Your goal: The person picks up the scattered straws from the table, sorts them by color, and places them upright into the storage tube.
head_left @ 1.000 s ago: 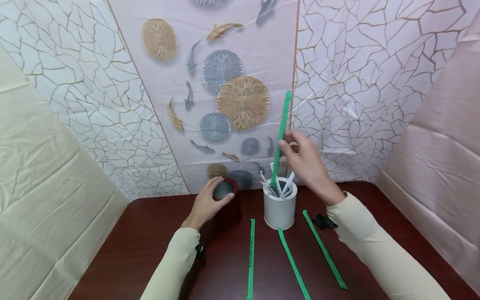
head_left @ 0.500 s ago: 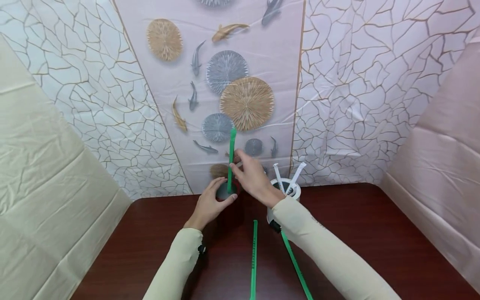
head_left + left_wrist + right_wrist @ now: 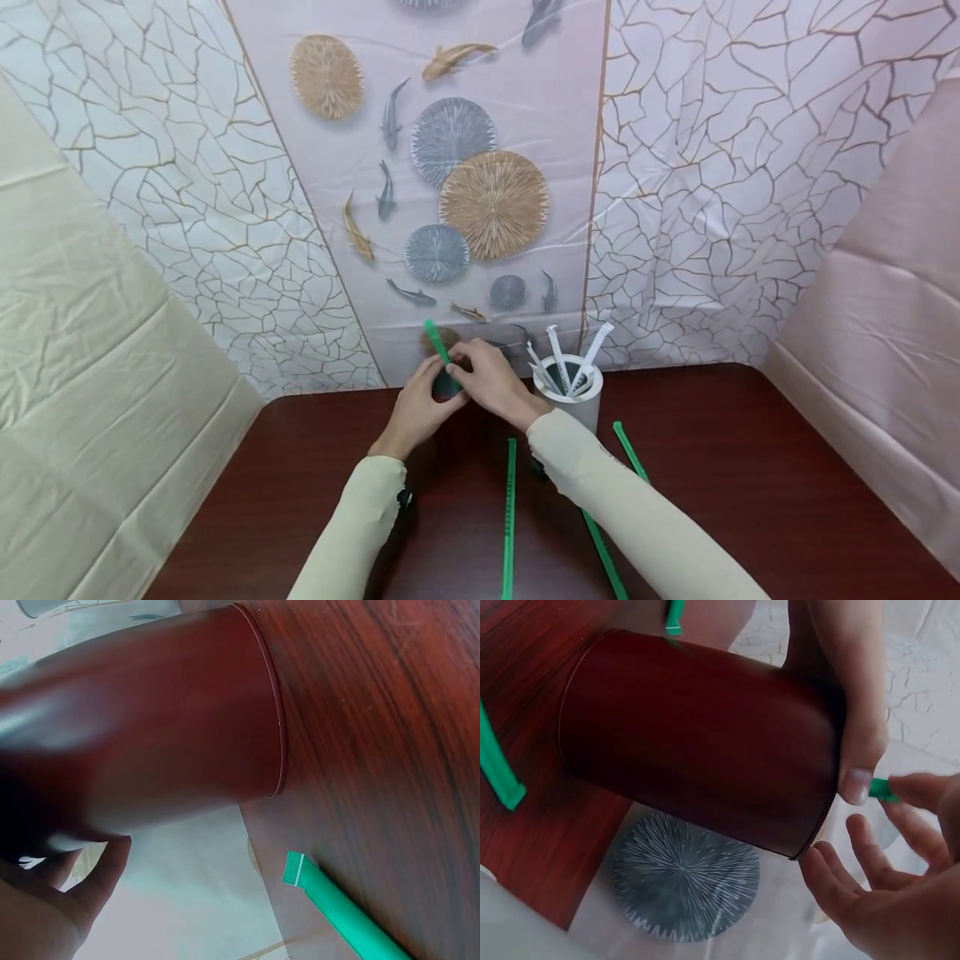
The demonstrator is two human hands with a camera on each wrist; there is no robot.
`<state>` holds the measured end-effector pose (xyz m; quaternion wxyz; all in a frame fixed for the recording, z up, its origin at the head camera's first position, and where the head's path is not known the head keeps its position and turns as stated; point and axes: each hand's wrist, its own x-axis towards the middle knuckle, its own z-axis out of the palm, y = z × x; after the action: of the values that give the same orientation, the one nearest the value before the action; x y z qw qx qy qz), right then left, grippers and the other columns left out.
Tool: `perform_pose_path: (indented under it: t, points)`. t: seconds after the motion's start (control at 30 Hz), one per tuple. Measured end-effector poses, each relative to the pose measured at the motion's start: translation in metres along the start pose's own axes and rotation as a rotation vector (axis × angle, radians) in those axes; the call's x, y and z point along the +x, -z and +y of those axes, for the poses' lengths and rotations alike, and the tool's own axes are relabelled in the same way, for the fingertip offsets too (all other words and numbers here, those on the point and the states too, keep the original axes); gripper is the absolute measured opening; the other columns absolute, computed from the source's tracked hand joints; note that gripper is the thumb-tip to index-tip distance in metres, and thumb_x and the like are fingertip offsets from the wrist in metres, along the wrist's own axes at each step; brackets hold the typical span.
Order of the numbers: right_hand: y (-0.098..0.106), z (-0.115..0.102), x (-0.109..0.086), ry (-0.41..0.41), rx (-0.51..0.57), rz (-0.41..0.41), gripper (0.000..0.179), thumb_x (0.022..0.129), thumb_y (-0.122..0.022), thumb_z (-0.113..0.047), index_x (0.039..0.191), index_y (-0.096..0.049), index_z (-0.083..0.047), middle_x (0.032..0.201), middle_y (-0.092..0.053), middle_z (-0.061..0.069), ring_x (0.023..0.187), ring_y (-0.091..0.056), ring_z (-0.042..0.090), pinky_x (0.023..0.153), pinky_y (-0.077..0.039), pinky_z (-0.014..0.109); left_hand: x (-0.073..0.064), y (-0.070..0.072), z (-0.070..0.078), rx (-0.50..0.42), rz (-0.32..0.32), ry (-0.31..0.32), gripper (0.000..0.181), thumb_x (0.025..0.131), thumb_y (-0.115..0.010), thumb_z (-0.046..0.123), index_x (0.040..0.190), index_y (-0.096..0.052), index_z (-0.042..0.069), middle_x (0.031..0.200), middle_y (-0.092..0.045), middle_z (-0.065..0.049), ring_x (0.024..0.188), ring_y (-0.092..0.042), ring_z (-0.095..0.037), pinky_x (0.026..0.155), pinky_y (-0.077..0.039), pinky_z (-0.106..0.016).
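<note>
My left hand (image 3: 416, 410) holds a dark red cylindrical pen holder (image 3: 697, 742) by its upper rim, thumb on the near side and fingers behind. The holder stands upright on the table. Between thumb and fingers, my right hand (image 3: 491, 379) pinches a green wrapped straw (image 3: 437, 337) that leans left over the holder's mouth. The straw's lower part goes down into the holder, where the wall hides it. In the right wrist view, a couple of right fingertips (image 3: 817, 862) are at the rim.
A light grey holder (image 3: 581, 410) with several white wrapped straws (image 3: 597, 343) stands to the right, partly behind my right sleeve. On the dark red wooden table lie more green straws: one at the middle (image 3: 509, 517), others (image 3: 606, 558) partly under my right arm. A patterned cloth (image 3: 450, 192) hangs behind.
My right hand has brought the green straw leftward from above the grey holder to the red one, then lowered it inside and tilted it. The left hand keeps its place on the rim.
</note>
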<state>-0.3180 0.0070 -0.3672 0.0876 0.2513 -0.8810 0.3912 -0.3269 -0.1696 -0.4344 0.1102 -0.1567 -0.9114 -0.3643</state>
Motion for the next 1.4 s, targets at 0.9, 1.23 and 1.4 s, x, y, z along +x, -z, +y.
perform_pose_path:
  t: [0.9,1.23,1.4]
  points:
    - [0.175,0.034,-0.130,-0.281,0.277,0.070,0.033,0.110,-0.060,-0.023,0.121,-0.065,0.008,0.098,-0.069,0.012,0.077,-0.068,0.019,0.070,-0.063,0.035,-0.002,0.004,-0.001,-0.056,0.040,-0.064,0.075,0.095,-0.073,0.058,0.157,-0.053,0.021,0.166,-0.040,-0.005,0.137,-0.055,-0.037,0.099,-0.053,-0.061]
    - [0.153,0.132,-0.186,-0.553,0.269,-0.125,0.037,0.109,-0.060,-0.021,0.121,-0.060,0.014,0.100,-0.069,0.017,0.080,-0.069,0.023,0.071,-0.063,0.040,-0.004,-0.003,-0.002,-0.068,0.020,-0.055,0.075,0.096,-0.073,0.059,0.158,-0.051,0.023,0.167,-0.038,-0.007,0.143,-0.050,-0.037,0.102,-0.051,-0.061]
    - [0.132,0.149,-0.192,-0.630,0.139,-0.195,0.025,0.103,-0.068,-0.020,0.103,-0.064,0.005,0.095,-0.068,0.014,0.074,-0.067,0.021,0.066,-0.061,0.038,-0.004,-0.002,-0.001,-0.066,0.035,-0.052,0.073,0.095,-0.075,0.056,0.156,-0.053,0.025,0.166,-0.040,-0.007,0.140,-0.053,-0.036,0.100,-0.052,-0.060]
